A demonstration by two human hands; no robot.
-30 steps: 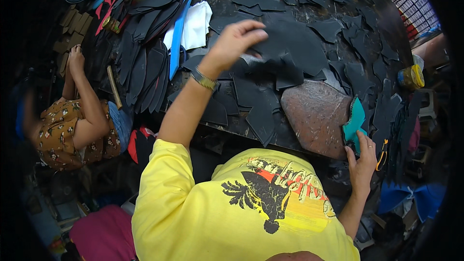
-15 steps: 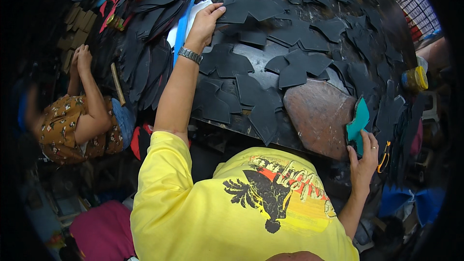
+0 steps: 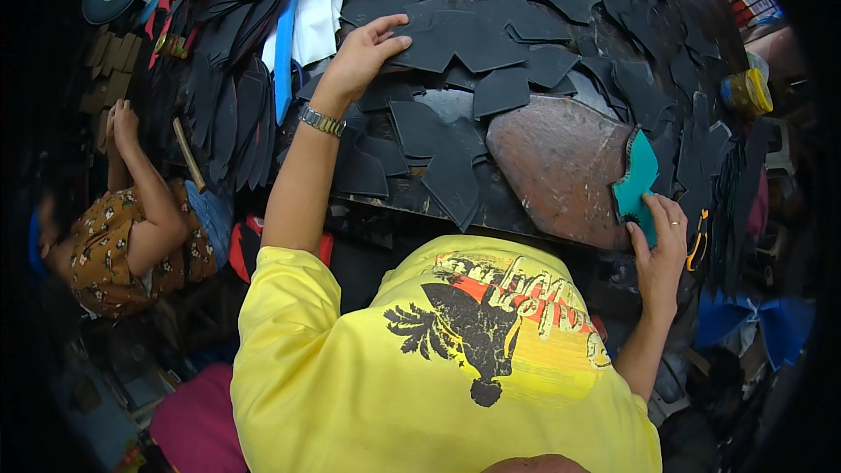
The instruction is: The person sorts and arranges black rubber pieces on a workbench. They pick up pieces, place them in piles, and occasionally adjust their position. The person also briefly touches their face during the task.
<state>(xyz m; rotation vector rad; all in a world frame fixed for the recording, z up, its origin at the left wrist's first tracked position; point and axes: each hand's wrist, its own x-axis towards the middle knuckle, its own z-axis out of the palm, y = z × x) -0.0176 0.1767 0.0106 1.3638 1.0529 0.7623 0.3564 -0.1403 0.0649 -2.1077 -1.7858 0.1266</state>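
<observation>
The head camera, worn on the person's head, looks steeply down and forward, over the yellow shirt (image 3: 324, 368) close below, to the dark table (image 3: 501, 203) somewhat farther, and its wide fisheye view includes both left hand (image 3: 361, 57) and right hand (image 3: 661, 236) while bending straight edges toward the rim.

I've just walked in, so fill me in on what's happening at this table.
A person in a yellow shirt has the left hand at the left end of a large black cut piece. The right hand touches a teal piece at the right edge of a brown slab. More black pieces lie spread nearby.
</observation>
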